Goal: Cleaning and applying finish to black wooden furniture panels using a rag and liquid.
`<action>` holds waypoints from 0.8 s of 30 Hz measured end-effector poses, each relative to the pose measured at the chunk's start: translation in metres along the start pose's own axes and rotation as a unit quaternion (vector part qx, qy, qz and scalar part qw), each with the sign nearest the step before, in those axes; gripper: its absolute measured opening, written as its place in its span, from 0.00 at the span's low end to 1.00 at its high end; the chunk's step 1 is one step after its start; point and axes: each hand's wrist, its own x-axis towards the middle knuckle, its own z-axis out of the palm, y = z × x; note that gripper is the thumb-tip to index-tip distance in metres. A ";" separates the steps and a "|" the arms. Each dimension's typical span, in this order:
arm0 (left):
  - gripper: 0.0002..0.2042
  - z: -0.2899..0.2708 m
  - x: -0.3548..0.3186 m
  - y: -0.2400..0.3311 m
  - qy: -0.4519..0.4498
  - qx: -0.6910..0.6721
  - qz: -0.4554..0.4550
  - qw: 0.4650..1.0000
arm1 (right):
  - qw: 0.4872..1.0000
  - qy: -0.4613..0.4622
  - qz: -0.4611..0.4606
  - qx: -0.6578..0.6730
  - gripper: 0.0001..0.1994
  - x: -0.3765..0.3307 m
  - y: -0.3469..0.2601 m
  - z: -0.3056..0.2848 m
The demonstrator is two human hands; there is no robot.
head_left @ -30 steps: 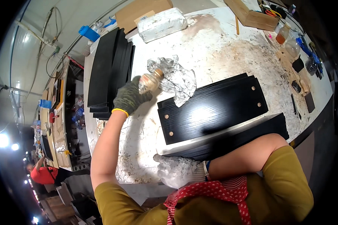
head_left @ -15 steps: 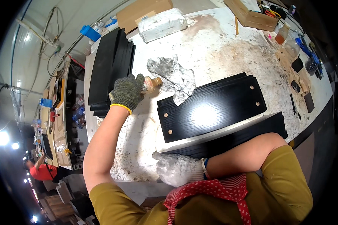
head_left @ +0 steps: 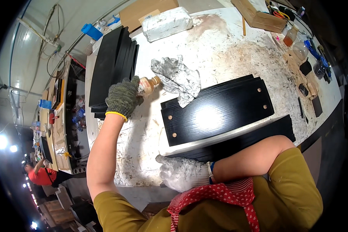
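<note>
My left hand [head_left: 123, 98], in a dark grey-green knit glove with a yellow cuff, is closed around a small bottle [head_left: 147, 86] with a brownish neck. The bottle lies tilted, its neck toward a crumpled grey-stained white rag [head_left: 178, 79] on the table. My right hand [head_left: 185, 174] wears a smudged white glove and sits low at the table's near edge. Its fingers look curled, and whatever they hold is hidden. Beside it a black panel [head_left: 236, 141] is partly covered by my forearm. Beyond lies a short stack of glossy black boards [head_left: 216, 112], the top one with round holes near its corners.
More black boards [head_left: 109, 65] are stacked at the table's left. A white wrapped block [head_left: 167, 24] and a cardboard box [head_left: 145, 11] stand at the back. Jars and bottles [head_left: 291, 35] crowd the right rim. A person in red [head_left: 40, 176] works far left.
My left hand has drawn the bottle slightly left, away from the rag. The right hand stays nearly in place.
</note>
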 end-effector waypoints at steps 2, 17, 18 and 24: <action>0.33 -0.002 0.003 -0.003 -0.007 -0.030 -0.012 0.999 | 0.990 0.044 0.022 -0.131 0.11 -0.005 0.002 0.001; 0.37 0.053 0.008 -0.007 -0.109 -0.218 -0.033 0.969 | 0.881 -0.197 0.022 -0.430 0.18 0.009 -0.019 -0.017; 0.43 0.047 0.003 -0.005 -0.161 -0.263 -0.065 0.949 | 0.880 -0.199 0.026 -0.430 0.18 0.007 -0.006 -0.019; 0.42 0.095 -0.008 -0.005 0.002 -0.622 -0.057 0.781 | 0.932 -0.079 0.135 0.327 0.14 0.005 0.020 -0.029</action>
